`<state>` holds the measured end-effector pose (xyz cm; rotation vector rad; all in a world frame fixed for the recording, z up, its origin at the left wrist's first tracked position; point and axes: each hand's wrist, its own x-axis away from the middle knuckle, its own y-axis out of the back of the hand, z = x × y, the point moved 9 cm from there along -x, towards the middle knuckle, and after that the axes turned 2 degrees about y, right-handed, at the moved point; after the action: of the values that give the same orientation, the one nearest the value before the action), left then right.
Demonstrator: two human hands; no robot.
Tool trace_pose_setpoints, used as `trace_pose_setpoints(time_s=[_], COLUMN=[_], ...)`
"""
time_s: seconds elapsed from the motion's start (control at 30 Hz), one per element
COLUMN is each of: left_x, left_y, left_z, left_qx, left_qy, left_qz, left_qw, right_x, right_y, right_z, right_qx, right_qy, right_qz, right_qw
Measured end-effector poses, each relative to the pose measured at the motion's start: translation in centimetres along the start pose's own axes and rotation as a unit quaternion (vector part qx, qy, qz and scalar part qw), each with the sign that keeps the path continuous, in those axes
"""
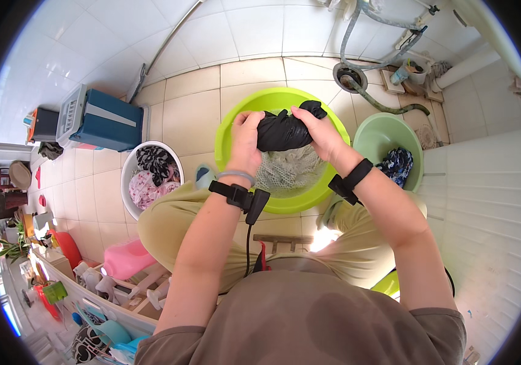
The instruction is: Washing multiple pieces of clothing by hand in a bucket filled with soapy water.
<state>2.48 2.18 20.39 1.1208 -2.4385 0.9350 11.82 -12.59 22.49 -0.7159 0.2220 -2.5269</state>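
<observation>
A wet black cloth (283,132), bunched into a roll, is stretched between my two hands above a lime-green plastic basin (225,159). My left hand (245,139) grips its left end, with the thumb on top. Around the right part is my right hand (324,133), and a loose knot of the cloth sticks out beyond the thumb. Below, a whitish mesh-like fabric (288,171) lies in sudsy water inside the basin. The fabric's far part is hidden behind the black cloth.
A white basin (126,182) with patterned clothes stands left, a pale green bucket (365,132) with a dark blue patterned cloth right. Beyond are a floor drain (349,75) with a hose and a blue box (105,121). A pink bottle (128,259) is by my left leg.
</observation>
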Motion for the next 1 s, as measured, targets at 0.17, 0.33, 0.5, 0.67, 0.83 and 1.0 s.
trace_pose_setpoints(time_s=[0.17, 0.33, 0.5, 0.67, 0.83, 1.0], left_x=[2.8, 4.9, 6.2, 2.3, 1.0, 1.6], left_y=[-4.2, -7.2, -8.0, -5.3, -2.0, -2.1], left_z=[-5.4, -8.0, -9.5, -6.4, -1.4, 0.8], left_qx=[-0.165, -0.296, -0.247, -0.35, -0.085, -0.002], left_qy=[-0.159, -0.293, -0.333, -0.204, 0.145, 0.222], left_qz=[0.064, 0.186, 0.231, 0.203, 0.137, 0.115], left_qw=[0.971, 0.89, 0.88, 0.891, 0.976, 0.968], right_x=[-0.5, 0.3, 2.9, -0.7, 2.8, 7.1], right_y=[-1.5, -3.0, -4.6, -1.9, -4.7, -7.6], right_z=[-1.5, -1.3, 0.1, 0.1, 8.5, 8.7], right_qx=[-0.019, -0.034, -0.073, 0.043, 0.373, 0.467], right_qy=[-0.107, -0.16, -0.211, -0.07, 0.414, 0.527], right_qz=[0.097, 0.188, 0.254, 0.147, 0.099, 0.138], right_qw=[0.989, 0.968, 0.941, 0.986, 0.825, 0.697])
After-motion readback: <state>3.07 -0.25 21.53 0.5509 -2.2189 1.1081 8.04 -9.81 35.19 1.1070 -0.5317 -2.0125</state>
